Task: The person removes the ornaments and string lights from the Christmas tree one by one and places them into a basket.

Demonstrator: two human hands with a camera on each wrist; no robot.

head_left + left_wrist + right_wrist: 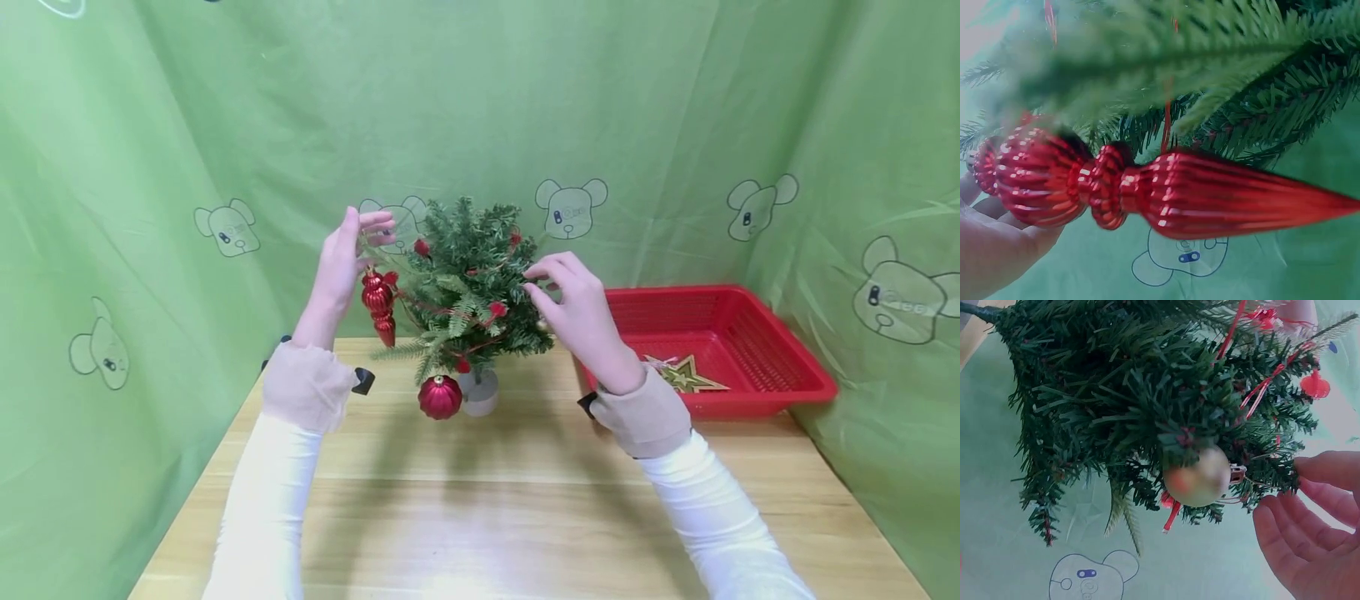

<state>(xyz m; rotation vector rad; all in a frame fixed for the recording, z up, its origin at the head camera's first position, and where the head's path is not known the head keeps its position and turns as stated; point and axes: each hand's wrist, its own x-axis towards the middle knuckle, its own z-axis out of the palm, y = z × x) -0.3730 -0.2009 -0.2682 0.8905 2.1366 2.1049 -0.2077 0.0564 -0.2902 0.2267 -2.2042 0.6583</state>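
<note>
A small green Christmas tree (468, 283) in a pale pot (480, 396) stands between the two hands. At its left side the left hand (339, 262) has its fingers extended towards the branches. A shiny red finial-shaped ornament (1204, 194) hangs beside these fingers; its top hides part of them in the left wrist view. On the other side, the right hand (576, 300) has a bent thumb and fingers, pinching the tip of a branch (1285, 475). Just beside that branch hangs a gold ball ornament (1197, 478) with a metal cap, partly covered by needles.
A ribbed dark-red ball (440, 397) hangs low in front of the pot. Red strings with small red decorations (497, 309) wind round the tree. Right of it, a red plastic basket (795, 367) holds a gold star (688, 377). Green curtains (465, 100) surround the wooden table (450, 517).
</note>
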